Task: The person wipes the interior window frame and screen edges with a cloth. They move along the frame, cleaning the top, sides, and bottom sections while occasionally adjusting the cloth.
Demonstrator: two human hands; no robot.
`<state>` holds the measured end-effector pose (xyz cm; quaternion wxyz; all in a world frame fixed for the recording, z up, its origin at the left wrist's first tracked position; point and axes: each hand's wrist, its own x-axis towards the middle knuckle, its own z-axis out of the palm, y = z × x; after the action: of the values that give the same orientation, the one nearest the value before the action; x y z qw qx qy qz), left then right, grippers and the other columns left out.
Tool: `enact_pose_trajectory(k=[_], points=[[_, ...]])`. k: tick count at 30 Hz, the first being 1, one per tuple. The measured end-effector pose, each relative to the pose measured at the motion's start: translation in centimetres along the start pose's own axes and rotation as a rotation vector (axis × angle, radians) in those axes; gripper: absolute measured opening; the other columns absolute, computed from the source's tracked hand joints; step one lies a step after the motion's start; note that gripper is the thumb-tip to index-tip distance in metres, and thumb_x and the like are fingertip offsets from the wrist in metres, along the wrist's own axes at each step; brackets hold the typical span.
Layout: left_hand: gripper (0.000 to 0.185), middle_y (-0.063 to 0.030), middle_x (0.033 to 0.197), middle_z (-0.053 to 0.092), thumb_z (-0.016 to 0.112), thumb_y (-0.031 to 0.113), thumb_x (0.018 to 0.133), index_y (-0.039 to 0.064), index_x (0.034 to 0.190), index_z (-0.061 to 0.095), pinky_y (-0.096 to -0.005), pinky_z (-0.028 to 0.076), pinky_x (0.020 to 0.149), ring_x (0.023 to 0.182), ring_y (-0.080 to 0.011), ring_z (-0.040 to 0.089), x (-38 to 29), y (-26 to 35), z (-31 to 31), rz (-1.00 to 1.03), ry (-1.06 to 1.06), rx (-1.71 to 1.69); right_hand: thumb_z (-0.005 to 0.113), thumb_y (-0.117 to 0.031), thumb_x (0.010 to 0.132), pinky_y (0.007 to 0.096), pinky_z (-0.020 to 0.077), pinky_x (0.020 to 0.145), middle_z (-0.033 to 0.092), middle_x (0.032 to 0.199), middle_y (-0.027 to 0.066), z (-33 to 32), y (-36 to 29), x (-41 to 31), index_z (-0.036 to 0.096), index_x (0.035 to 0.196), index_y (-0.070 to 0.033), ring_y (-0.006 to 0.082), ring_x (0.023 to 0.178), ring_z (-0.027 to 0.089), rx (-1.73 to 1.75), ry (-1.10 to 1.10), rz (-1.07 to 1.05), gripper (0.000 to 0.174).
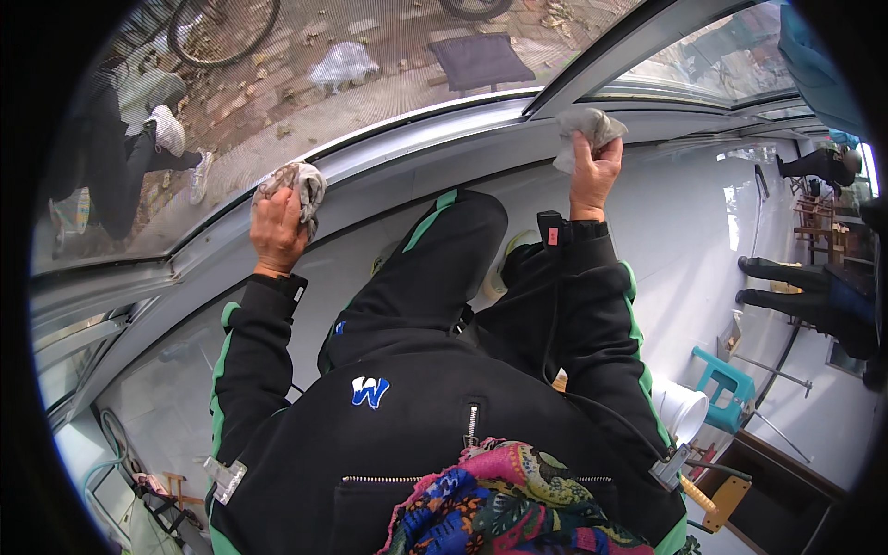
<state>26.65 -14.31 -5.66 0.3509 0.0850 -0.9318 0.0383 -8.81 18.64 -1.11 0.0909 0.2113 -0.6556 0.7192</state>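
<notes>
My left hand (279, 229) grips a crumpled, stained cloth (309, 182) against the lower frame of a large window. My right hand (595, 173) pinches a grey-white rag (570, 132) between thumb and fingers, in front of the metal window frame (444, 132). Behind the frame is the window pane (388, 41), with fine lines like a screen across it. Both wrists have black bands over dark sleeves. Whether the right rag touches the frame, I cannot tell.
To the right stand a white bucket (683, 409), a teal plastic stool (725, 388) and a dark open box (770, 485). Two people (798, 277) are farther right. Outside the glass are a person (132, 139), a bicycle wheel (222, 59) and a dark stool (482, 61).
</notes>
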Motion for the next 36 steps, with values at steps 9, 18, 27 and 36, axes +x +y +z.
enact_pose_trajectory(k=[9,18,27,36], points=[[0.053,-0.0039,0.109,0.064,0.071,0.01,0.068,0.008,0.121,0.068,-0.0444,0.048,0.102,0.09,-0.0275,0.06,0.0,0.3,0.0,-0.026,0.02,-0.013,0.078,-0.01,0.066,0.0345,0.0533,0.08,0.068,0.107,-0.0027,4.0,-5.4,5.7,0.065,0.111,-0.017,0.0224,0.091,0.066,-0.863,-0.16,-0.904,0.047],[0.051,-0.0033,0.108,0.064,0.07,0.01,0.069,0.009,0.12,0.069,-0.0437,0.051,0.096,0.086,-0.0268,0.059,0.1,0.1,0.0,-0.01,0.039,-0.003,0.079,-0.014,0.066,0.0335,0.052,0.076,0.069,0.102,-0.0065,3.0,-4.1,7.1,0.067,0.108,-0.021,0.0191,0.085,0.065,-0.984,-0.087,-0.961,0.044],[0.048,-0.0045,0.106,0.064,0.07,0.01,0.07,0.007,0.118,0.069,-0.044,0.051,0.093,0.083,-0.0267,0.059,0.1,0.1,0.3,-0.021,0.063,-0.032,0.077,-0.01,0.067,0.0351,0.0533,0.079,0.07,0.103,-0.0019,0.5,-3.7,9.3,0.066,0.108,-0.018,0.0234,0.089,0.067,-1.032,-0.08,-0.859,0.043],[0.048,-0.0085,0.109,0.065,0.065,0.001,0.071,0.007,0.118,0.068,-0.0421,0.054,0.086,0.097,-0.0338,0.064,0.9,-0.5,-1.6,-0.1,-0.035,-0.233,0.077,-0.01,0.069,0.0359,0.0539,0.078,0.069,0.104,0.0007,0.1,-3.9,9.4,0.063,0.11,-0.017,0.0256,0.09,0.067,-1.077,-0.115,-0.863,0.044]])
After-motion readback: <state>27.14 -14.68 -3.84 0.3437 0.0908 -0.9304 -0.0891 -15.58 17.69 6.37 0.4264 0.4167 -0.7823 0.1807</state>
